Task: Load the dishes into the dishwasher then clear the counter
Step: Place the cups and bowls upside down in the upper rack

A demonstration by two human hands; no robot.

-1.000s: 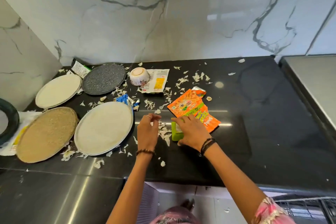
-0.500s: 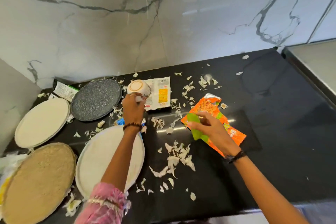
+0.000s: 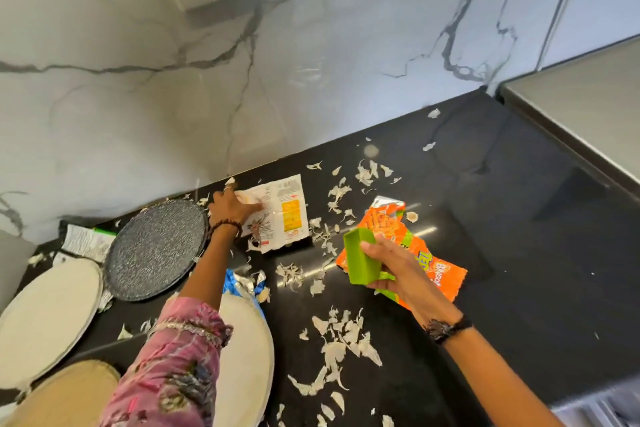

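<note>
My left hand [image 3: 230, 209] reaches to the back of the black counter [image 3: 485, 253] and closes over a small pale bowl [image 3: 243, 199], which it mostly hides, beside a white packet [image 3: 282, 215]. My right hand [image 3: 394, 274] holds a green plastic scoop [image 3: 360, 258] just above an orange snack packet [image 3: 436, 276]. A grey speckled plate [image 3: 156, 250] lies left of my left hand. A white plate [image 3: 48, 319] and a tan plate [image 3: 69, 388] sit nearer the left edge. Another white plate [image 3: 247, 357] is partly under my left sleeve.
Several pale peel scraps [image 3: 341, 347] litter the counter between my arms and near the wall. A blue foil wrapper [image 3: 242, 284] lies by the near white plate, and a green-and-white packet [image 3: 86, 241] sits at the back left. A steel surface [image 3: 581, 107] borders the right.
My left hand moved from the counter's front past the near white plate to the small bowl at the back. My right hand lifted the green scoop off the orange packet. The camera moved closer.
</note>
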